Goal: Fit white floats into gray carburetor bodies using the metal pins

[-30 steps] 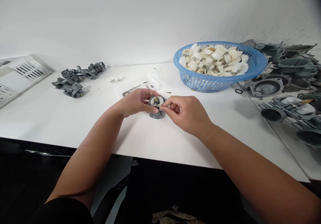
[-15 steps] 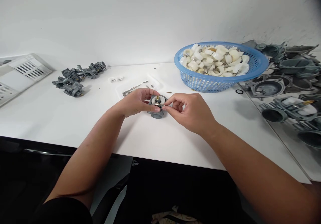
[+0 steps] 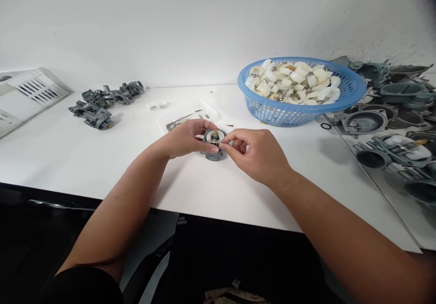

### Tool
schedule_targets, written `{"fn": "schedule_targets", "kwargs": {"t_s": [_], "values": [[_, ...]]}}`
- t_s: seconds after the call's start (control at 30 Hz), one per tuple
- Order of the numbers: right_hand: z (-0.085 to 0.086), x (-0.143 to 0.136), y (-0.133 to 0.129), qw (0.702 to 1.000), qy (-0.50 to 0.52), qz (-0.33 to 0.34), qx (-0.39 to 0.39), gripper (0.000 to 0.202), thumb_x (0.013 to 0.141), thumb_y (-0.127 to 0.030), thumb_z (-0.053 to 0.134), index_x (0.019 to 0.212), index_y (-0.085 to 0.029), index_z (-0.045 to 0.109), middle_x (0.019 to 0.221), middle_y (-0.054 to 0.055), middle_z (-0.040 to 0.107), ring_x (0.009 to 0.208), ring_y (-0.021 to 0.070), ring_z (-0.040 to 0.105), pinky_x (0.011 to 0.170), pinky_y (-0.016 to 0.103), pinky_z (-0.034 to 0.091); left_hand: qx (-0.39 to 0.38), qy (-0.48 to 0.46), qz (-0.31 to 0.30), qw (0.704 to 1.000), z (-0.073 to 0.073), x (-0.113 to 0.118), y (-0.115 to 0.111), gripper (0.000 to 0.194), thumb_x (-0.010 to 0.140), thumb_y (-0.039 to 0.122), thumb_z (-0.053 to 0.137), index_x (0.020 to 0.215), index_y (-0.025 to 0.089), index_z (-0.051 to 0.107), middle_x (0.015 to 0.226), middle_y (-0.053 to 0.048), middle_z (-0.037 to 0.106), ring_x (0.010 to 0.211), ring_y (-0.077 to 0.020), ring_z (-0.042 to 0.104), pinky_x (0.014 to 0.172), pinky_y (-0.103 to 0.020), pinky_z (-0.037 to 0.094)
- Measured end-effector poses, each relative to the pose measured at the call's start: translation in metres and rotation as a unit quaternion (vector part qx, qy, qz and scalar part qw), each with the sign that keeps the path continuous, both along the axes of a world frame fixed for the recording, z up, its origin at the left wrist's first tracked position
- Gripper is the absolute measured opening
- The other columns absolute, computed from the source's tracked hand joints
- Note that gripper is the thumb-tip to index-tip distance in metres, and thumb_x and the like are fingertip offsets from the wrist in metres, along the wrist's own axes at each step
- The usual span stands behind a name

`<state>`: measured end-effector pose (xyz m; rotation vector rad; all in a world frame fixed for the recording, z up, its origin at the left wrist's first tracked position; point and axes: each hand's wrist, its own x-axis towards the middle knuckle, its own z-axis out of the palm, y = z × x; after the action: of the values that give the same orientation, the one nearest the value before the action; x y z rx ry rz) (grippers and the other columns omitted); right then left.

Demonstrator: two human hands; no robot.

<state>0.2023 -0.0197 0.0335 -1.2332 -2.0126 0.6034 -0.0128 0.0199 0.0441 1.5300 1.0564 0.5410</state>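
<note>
A grey metal carburetor body [image 3: 213,156] rests on the white table, its open side facing up. Inside it sit a white float [image 3: 210,137] and a brass part. My left hand [image 3: 188,139] is wrapped round the body's left side, thumb in front and fingers behind. From the right, my right hand [image 3: 255,152] pinches a thin metal pin [image 3: 218,143] at the float's near edge. How far the pin sits in the body cannot be made out. Just behind lies a small brass screw-like piece [image 3: 230,125].
A blue basket [image 3: 286,113] heaped with white floats stands at the back right. More carburetor bodies [image 3: 373,157] are piled at far right, others [image 3: 97,106] at back left. A shallow white tray [image 3: 213,111] holds thin metal pins. A black O-ring [image 3: 325,126] lies near the basket.
Both hands keep their hold at the carburetor, with only slight shifts of the right fingers. The whole view has moved a little.
</note>
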Motion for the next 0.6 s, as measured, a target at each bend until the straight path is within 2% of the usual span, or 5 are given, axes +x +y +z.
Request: {"fn": "schedule_targets", "kwargs": {"t_s": [0.2,0.33,0.47,0.6], "values": [[-0.0021,-0.0019,-0.0002,0.998,0.045,-0.006,-0.031,0.003,0.081,-0.021,0.068,0.08,-0.022,0.071,0.061,-0.004,0.062,0.051,0.0088,0.048,0.053,0.024,0.031,0.009,0.01,0.005,1.0,-0.0009,0.0002,-0.0009,0.051,0.068,0.031,0.087,0.111,0.021,0.062,0.1,-0.005,0.064,0.091,-0.0181,0.063,0.077,-0.033,0.053],[-0.0043,-0.0028,0.0009,0.999,0.045,-0.004,-0.01,0.006,0.082,-0.021,0.067,0.079,-0.021,0.072,0.059,-0.003,0.06,0.051,0.0089,0.047,0.054,0.025,0.031,0.014,0.006,-0.006,1.0,-0.0004,0.0008,-0.0007,0.05,0.069,0.03,0.085,0.111,0.02,0.061,0.101,-0.006,0.064,0.093,-0.0188,0.063,0.076,-0.033,0.053],[-0.0047,-0.0025,0.0015,0.999,0.034,0.0,0.012,0.009,0.083,-0.02,0.066,0.079,-0.022,0.073,0.059,-0.003,0.061,0.052,0.0089,0.046,0.055,0.025,0.032,0.016,0.015,-0.001,1.0,0.0023,0.0027,-0.0019,0.05,0.069,0.028,0.084,0.111,0.02,0.058,0.105,-0.006,0.063,0.092,-0.0173,0.062,0.073,-0.031,0.05],[-0.0034,-0.0009,0.0018,0.999,0.038,-0.004,-0.009,0.006,0.083,-0.023,0.068,0.081,-0.022,0.074,0.058,-0.004,0.061,0.051,0.009,0.046,0.055,0.025,0.032,0.015,0.014,-0.002,1.0,0.005,0.0036,-0.0038,0.048,0.07,0.027,0.083,0.109,0.02,0.057,0.102,-0.004,0.061,0.088,-0.0152,0.059,0.071,-0.028,0.048]]}}
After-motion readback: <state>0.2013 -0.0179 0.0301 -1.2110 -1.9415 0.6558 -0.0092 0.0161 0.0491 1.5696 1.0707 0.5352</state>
